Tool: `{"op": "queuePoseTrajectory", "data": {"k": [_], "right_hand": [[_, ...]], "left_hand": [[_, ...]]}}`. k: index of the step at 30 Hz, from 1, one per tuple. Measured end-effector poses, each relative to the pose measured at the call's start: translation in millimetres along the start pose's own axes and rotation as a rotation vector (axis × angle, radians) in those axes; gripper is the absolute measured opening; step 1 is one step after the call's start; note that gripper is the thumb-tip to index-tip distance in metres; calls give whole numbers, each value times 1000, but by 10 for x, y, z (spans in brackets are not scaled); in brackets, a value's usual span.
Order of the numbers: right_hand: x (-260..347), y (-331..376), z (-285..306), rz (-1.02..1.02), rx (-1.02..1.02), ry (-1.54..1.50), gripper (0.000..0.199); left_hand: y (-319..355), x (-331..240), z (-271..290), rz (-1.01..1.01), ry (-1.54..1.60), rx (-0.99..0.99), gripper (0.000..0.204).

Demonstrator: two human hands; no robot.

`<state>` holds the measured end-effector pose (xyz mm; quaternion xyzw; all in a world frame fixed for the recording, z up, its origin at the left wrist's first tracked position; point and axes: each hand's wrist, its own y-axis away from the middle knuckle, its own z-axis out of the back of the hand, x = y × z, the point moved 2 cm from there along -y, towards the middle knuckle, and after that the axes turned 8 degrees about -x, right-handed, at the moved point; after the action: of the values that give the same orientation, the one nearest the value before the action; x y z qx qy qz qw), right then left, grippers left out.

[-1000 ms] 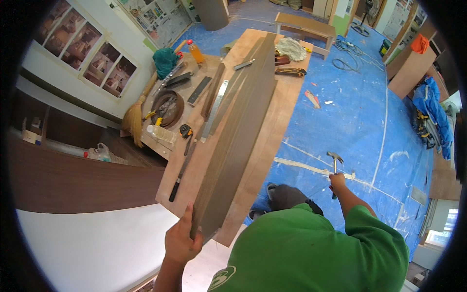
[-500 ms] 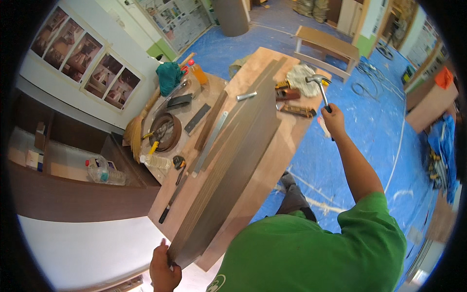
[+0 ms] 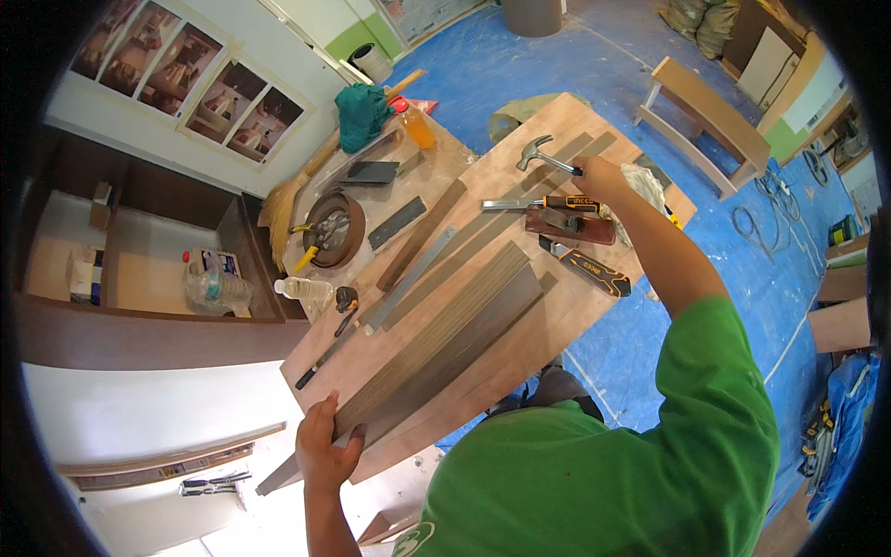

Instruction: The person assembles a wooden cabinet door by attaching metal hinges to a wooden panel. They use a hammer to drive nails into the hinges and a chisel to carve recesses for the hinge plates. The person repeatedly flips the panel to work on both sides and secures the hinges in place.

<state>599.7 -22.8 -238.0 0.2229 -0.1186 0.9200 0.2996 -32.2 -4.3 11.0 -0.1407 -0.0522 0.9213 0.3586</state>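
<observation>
A person is wearing a green short-sleeved T-shirt (image 3: 603, 473), its loose right sleeve (image 3: 713, 362) ending in a plain hem above the bare elbow. A pale, round-edged emblem (image 3: 415, 540) is showing at the shirt's lower left, partly cut off by the view's edge. A small dark spot (image 3: 569, 473) is marking the fabric near the shirt's middle, and soft creases are crossing it. Dark grey trousers (image 3: 559, 382) are showing just beyond the shirt's far edge. Bare forearms (image 3: 327, 520) are appearing on either side of the shirt.

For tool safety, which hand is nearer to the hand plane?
Right: the right hand grips the hammer just beyond the hand plane; the left hand is farther away, at the dark boards.
</observation>
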Motion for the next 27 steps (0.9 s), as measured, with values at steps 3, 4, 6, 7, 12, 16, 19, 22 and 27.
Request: {"op": "queuePoseTrajectory", "data": {"k": [3,4,6,7,12,16,19,22,27], "right_hand": [[131,-198,-105,29,54,77,24],[124,-211,-169,31,55,77,24],[87,-275,-258,46,59,93,23],[23,-314,-284,54,66,112,23],[38,-368,-349,45,45,137,21],[-118,-372,-415,48,11,169,19],[-173,-214,-402,185,-455,230,20],[-22,14,-105,-26,-302,-275,26],[142,1100,275,-175,272,-188,36]], "left_hand": [[-63,-31,-70,161,-95,23,80],[-51,-7,-92,204,-117,32,82],[-121,-42,-91,191,-152,23,83],[-150,-54,-109,181,-166,25,83],[17,-63,-132,116,-164,-41,74],[60,-120,-150,66,-207,-61,70],[50,-136,-160,72,-195,-43,70],[133,-78,-162,112,-189,20,66],[159,-188,-90,241,-72,49,78]]}}
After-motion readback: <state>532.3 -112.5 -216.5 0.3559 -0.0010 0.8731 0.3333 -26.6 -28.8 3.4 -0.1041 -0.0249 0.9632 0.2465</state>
